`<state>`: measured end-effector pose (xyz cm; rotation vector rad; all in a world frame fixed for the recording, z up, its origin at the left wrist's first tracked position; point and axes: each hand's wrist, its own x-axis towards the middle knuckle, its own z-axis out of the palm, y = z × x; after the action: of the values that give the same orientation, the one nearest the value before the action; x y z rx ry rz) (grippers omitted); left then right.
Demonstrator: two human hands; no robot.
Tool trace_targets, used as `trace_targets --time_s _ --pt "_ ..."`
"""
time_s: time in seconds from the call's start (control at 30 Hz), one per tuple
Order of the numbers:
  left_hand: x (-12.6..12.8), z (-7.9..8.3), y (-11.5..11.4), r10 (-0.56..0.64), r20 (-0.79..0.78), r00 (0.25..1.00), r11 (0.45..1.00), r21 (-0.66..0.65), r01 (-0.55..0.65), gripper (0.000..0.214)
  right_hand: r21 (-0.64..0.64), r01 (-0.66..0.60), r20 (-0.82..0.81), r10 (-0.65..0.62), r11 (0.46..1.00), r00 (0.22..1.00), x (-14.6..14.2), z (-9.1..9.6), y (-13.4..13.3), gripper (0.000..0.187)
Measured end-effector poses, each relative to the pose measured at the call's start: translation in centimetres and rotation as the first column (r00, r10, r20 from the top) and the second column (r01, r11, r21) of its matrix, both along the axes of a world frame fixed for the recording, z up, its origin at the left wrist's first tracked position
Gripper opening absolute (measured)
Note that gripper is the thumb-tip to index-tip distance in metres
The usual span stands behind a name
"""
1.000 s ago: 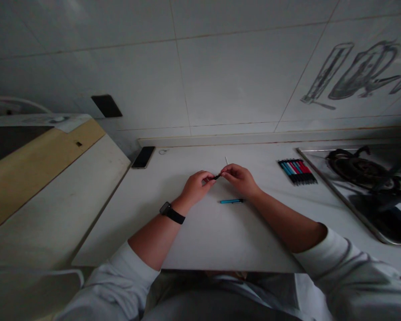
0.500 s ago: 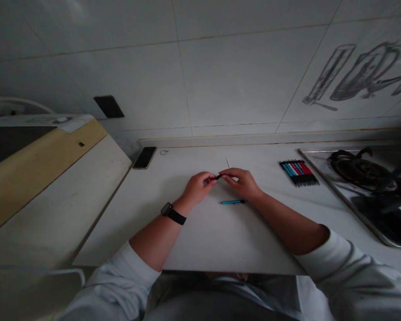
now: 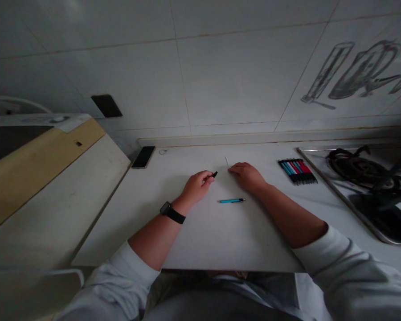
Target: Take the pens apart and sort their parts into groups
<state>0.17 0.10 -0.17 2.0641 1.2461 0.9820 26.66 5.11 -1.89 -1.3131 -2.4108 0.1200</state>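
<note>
My left hand (image 3: 198, 185) is closed, pinching a short black pen grip (image 3: 214, 174) between thumb and fingertips. To the right, my right hand (image 3: 247, 176) rests low over the counter with its fingers drawn together. Its fingertips are at the near end of a thin white stick (image 3: 227, 161) that looks like a pen refill; what is between them is hidden. A blue pen barrel (image 3: 232, 201) with a dark clip end lies on the counter, nearer to me than both hands.
Several pens (image 3: 297, 171) in blue, white and red lie in a row on the right, beside a gas stove (image 3: 364, 178). A phone (image 3: 143, 157) and a small ring-like item (image 3: 163, 152) lie at the back left of the white counter (image 3: 200, 240). A tiled wall stands behind.
My hands have come apart. The right hand has let go of the black grip and shifted slightly right, down to the white stick; the left hand keeps the grip.
</note>
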Motion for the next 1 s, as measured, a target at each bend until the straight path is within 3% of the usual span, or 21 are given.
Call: trace_targets --time_s 0.43,0.67,0.8,0.9,1.0 --pt "0.0 -0.4 0.1 -0.006 -0.027 1.0 1.0 -0.013 0.006 0.016 -0.051 -0.042 0.198 0.051 0.998 0.979 -2.3 3.1 -3.0 0.021" --pt "-0.1 -0.8 0.2 -0.018 -0.041 0.999 1.0 0.014 0.018 0.017 -0.066 0.075 0.301 -0.051 0.995 0.952 -2.3 3.8 -3.2 0.018" --pt "-0.2 -0.9 0.3 -0.016 -0.033 0.999 1.0 0.02 0.017 0.017 -0.032 0.104 0.362 -0.086 0.994 0.928 -2.3 3.2 -3.1 0.02" --pt "-0.3 -0.8 0.4 0.007 -0.024 1.0 0.999 0.046 -0.005 0.015 0.0 0.09 0.33 -0.085 0.996 0.94 -2.5 2.6 -3.1 0.021" --pt "-0.4 -0.7 0.5 0.047 -0.028 0.999 0.996 0.083 -0.045 0.014 0.004 0.066 0.186 -0.066 0.998 0.98 -2.6 2.4 -3.0 0.021"
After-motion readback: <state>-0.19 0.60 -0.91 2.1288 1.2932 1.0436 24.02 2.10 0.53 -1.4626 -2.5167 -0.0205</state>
